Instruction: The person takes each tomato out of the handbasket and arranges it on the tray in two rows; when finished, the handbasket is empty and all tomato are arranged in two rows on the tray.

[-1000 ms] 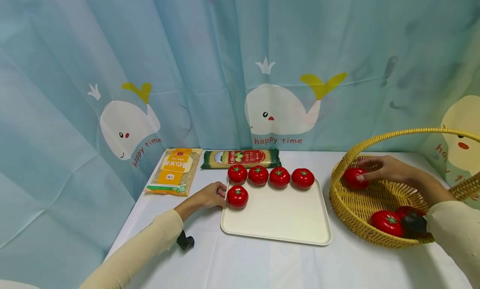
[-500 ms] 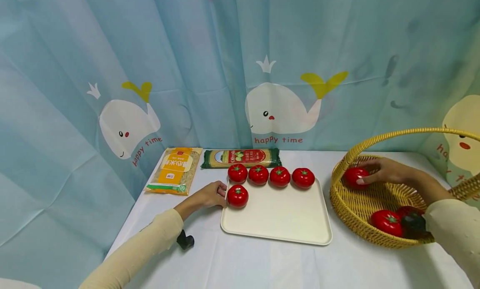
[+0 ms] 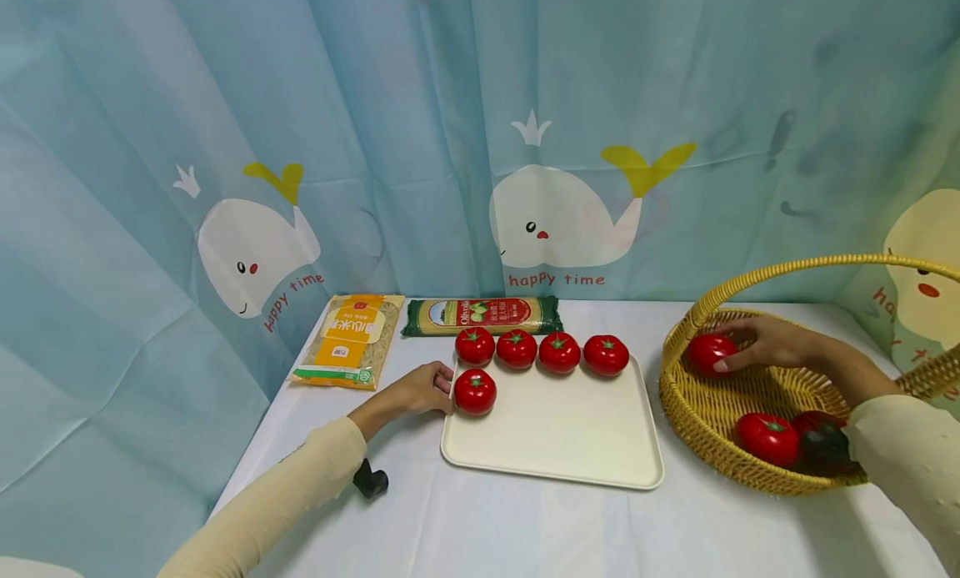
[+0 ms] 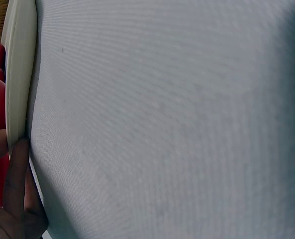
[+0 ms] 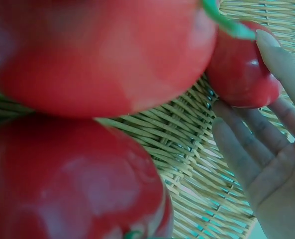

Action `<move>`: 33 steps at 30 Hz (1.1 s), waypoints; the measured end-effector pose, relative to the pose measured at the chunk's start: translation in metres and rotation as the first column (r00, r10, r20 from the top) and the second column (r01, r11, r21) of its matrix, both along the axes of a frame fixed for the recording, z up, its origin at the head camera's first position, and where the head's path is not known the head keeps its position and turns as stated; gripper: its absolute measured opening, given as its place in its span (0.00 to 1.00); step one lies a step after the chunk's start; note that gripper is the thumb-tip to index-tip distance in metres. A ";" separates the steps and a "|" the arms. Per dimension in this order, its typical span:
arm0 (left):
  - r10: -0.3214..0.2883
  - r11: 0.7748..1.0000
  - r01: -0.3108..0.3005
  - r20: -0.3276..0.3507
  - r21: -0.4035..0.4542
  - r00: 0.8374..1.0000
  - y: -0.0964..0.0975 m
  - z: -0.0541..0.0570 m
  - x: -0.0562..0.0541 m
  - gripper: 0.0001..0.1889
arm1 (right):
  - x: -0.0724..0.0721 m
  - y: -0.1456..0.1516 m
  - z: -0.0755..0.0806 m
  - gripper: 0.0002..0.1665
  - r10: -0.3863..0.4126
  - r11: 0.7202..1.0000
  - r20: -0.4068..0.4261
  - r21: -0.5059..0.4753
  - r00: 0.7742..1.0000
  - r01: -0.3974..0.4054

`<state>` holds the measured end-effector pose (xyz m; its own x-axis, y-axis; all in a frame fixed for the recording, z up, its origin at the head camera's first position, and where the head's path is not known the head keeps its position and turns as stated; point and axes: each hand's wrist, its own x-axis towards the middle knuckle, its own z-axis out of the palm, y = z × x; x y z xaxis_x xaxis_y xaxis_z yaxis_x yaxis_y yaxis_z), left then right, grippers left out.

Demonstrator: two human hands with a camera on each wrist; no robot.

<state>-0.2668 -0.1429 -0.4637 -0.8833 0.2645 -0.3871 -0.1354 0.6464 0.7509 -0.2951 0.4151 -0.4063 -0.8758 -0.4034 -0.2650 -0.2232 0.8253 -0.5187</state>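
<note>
In the head view my left hand (image 3: 422, 390) is at the left edge of a cream tray (image 3: 555, 444). The left wrist view shows its thumb above the tray rim (image 4: 20, 74) and a finger below, pinching it. Beside that hand a red tomato (image 3: 475, 392) sits on the tray, and several more tomatoes (image 3: 559, 353) line the far edge. On the right, my right hand (image 3: 765, 344) reaches into a wicker basket (image 3: 686, 419) and holds a tomato (image 3: 708, 355) at its far left. The right wrist view shows thumb and fingers around this tomato (image 5: 244, 69).
Two more tomatoes (image 3: 767, 439) lie in the near part of the basket, beneath its arched handle (image 3: 795, 265). Behind the tray lies a green-ended spaghetti pack (image 3: 483, 317). A yellow food packet (image 3: 348, 342) lies at the left. A blue curtain (image 3: 420, 144) hangs behind the table.
One tomato in the near part of the basket has shifted slightly left and away from me. My right hand has settled around its tomato; my left hand and the tray stay put.
</note>
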 end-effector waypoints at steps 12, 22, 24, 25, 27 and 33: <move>-0.007 1.000 0.007 0.003 0.011 1.000 0.000 -0.002 0.000 0.28 | 0.011 0.001 0.011 0.39 -0.034 0.999 -0.010 -0.016 0.999 0.034; -0.003 1.000 0.002 0.002 0.007 1.000 0.000 0.000 0.001 0.28 | 0.025 0.002 0.026 0.37 -0.092 0.995 -0.101 -0.032 0.991 0.090; -0.004 1.000 0.004 0.001 0.012 1.000 0.000 -0.001 0.001 0.28 | 0.028 0.003 0.029 0.37 -0.100 0.994 -0.090 -0.055 0.991 0.095; -0.005 1.000 0.005 -0.001 0.013 1.000 0.000 -0.001 0.001 0.29 | 0.030 0.003 0.030 0.36 -0.102 0.993 -0.082 -0.068 0.991 0.097; -0.006 1.000 0.006 -0.003 0.014 1.000 0.000 -0.002 0.001 0.29 | 0.033 0.004 0.033 0.36 -0.104 0.991 -0.068 -0.087 0.992 0.098; -0.003 1.000 0.003 -0.003 0.017 1.000 0.000 -0.001 0.000 0.29 | 0.041 0.006 0.036 0.33 -0.111 0.980 -0.043 -0.173 0.993 0.102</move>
